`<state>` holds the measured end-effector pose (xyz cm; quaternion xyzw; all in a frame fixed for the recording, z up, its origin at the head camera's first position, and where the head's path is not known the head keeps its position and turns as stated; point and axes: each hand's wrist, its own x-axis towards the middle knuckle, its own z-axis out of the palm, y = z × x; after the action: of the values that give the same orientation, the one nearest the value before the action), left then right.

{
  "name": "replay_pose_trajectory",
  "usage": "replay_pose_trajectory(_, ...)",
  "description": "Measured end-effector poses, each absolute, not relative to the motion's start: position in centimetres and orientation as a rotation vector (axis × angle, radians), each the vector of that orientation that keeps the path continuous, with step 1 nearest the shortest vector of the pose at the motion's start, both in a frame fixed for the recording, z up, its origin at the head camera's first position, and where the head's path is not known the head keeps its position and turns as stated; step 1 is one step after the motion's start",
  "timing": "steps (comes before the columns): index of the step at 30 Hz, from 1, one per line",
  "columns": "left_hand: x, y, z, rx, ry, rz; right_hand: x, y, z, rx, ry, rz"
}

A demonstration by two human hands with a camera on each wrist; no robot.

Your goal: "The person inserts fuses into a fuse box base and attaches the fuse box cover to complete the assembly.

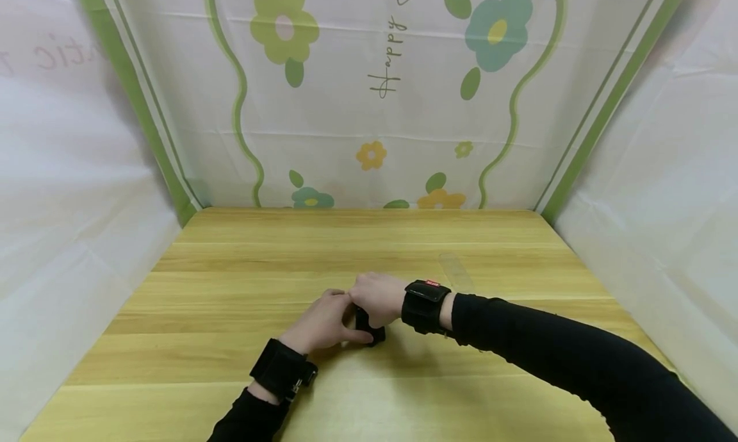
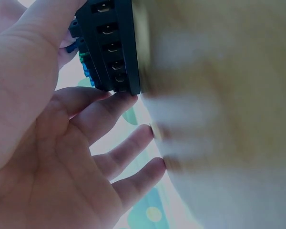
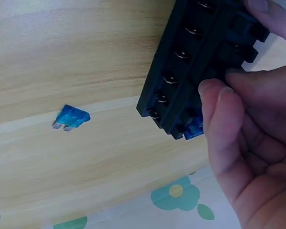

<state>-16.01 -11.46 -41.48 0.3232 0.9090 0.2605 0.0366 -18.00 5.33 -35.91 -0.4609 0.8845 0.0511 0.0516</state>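
Note:
A black fuse block (image 1: 363,318) with a row of metal contacts stands on the table between the two hands. My left hand (image 1: 323,323) holds it between thumb and fingers, with the other fingers spread in the left wrist view. My right hand (image 1: 377,299) reaches over the block, thumb and index fingertip pinched together at its slot row. A bit of dark blue, a blade fuse (image 2: 72,47), shows between those fingertips. Green and blue fuses (image 2: 87,71) sit along the block's side, and another blue fuse (image 3: 194,129) shows at its end.
A loose blue blade fuse (image 3: 72,116) lies on the wooden table (image 1: 230,352). Beyond the right hand is a clear plastic strip (image 1: 455,272). A flowered white cloth (image 1: 334,109) hangs behind the table, with white cloth on both sides.

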Motion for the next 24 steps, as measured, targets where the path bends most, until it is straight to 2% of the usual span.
replay_pose_trajectory(15,-15.8,-11.6,-41.7,0.971,2.767,0.814,-18.4,6.0,-35.8,-1.405,2.615,0.039)
replay_pose_trajectory(24,-16.0,-11.6,-41.5,0.957,2.782,0.816,-18.8,5.6,-34.8,-1.432,2.544,0.119)
